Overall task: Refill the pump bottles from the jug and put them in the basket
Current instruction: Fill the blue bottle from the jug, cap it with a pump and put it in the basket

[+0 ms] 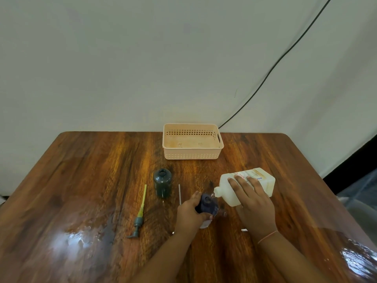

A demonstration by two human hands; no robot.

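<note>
Left hand [189,213]: fingers curled round the blue bottle [207,204], which stands on the table [102,180].
Right hand [253,201]: holds the jug [259,176], tipped on its side.
Axis: the jug points left, its spout just right of the bottle's mouth.

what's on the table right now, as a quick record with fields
left hand: holds the blue bottle, pump off
right hand: tips the jug, spout at the blue bottle's mouth
green bottle: upright, open, no pump
pump: lying flat on the table, left of the green bottle
basket: far edge, no bottles inside
</note>
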